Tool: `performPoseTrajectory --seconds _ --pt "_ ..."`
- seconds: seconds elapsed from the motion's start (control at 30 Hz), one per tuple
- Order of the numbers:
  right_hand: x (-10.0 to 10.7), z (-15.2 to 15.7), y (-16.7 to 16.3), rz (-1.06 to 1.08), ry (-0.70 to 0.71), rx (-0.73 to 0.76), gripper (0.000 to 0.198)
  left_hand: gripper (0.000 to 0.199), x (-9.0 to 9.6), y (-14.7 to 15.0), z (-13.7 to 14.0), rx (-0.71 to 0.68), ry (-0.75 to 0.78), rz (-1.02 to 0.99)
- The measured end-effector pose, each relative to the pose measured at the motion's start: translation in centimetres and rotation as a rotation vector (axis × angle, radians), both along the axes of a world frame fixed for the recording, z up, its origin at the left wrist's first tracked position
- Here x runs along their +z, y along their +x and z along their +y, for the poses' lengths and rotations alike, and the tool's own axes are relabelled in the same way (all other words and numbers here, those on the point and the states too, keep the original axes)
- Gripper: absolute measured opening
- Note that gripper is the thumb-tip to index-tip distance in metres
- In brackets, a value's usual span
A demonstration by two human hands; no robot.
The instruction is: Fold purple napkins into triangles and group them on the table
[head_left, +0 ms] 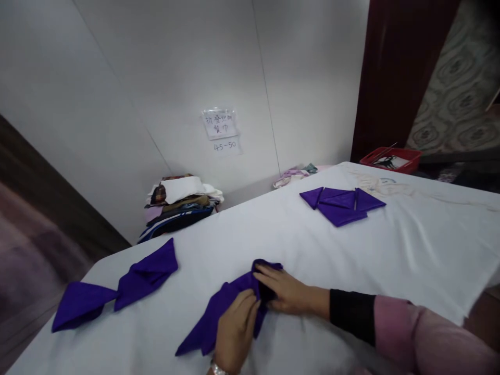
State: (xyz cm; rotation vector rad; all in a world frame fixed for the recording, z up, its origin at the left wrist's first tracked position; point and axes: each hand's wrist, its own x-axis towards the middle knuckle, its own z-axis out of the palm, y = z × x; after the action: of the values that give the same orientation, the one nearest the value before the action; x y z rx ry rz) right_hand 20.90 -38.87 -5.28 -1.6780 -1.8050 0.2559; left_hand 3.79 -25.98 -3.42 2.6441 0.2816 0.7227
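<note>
Slanting lengthwise, tip to the lower left, the purple cloth (213,315) is pinched by both hands (236,327)

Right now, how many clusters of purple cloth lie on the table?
3: left cluster near the left edge of the table, middle cluster touched by left hand and right hand, right cluster toward the far edge. Hands may hide more.

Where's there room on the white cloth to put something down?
There's a bare patch of white cloth behind the hands, between the purple folds at left and the far purple folds. Another lies between those far folds and the pink sleeve. It's crowded where the left hand and right hand work the purple cloth.
</note>
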Motion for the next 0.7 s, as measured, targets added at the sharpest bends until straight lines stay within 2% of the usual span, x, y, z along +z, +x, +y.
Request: performPoseTrajectory --seconds 0.07,0.17,0.23,0.33,0.47,0.57,0.7 --pt "0.1 1.5 -0.2 -0.041 0.063 -0.024 0.070 0.029 -0.3 0.5 -2.1 -0.030 -0.046 0.008" --pt "-0.9 3.0 -0.2 -0.008 0.148 -0.066 0.044 0.028 -1.4 0.5 -2.9 -0.007 -0.093 0.041" --pt "-1.9 3.4 -0.1 0.009 0.126 -0.040 0.033 0.026 -2.4 0.1 -2.5 0.026 -0.111 0.064" --pt "-3.1 3.4 0.2 0.019 0.097 -0.032 0.027 0.022 -3.4 -0.2 -1.6 0.105 -0.126 0.085" --pt "-3.0 3.2 0.7 0.050 0.128 -0.144 0.012 0.052 -3.9 -0.2 -0.3 0.277 -0.106 0.119" --pt "-2.6 3.1 1.1 0.135 0.179 -0.212 0.006 0.042 -3.8 -0.4 0.9 0.343 -0.088 0.198" --pt "-2.5 3.1 1.7 0.340 0.236 -0.283 0.008 0.025 -3.8 -1.1 2.9 0.392 -0.035 0.301"
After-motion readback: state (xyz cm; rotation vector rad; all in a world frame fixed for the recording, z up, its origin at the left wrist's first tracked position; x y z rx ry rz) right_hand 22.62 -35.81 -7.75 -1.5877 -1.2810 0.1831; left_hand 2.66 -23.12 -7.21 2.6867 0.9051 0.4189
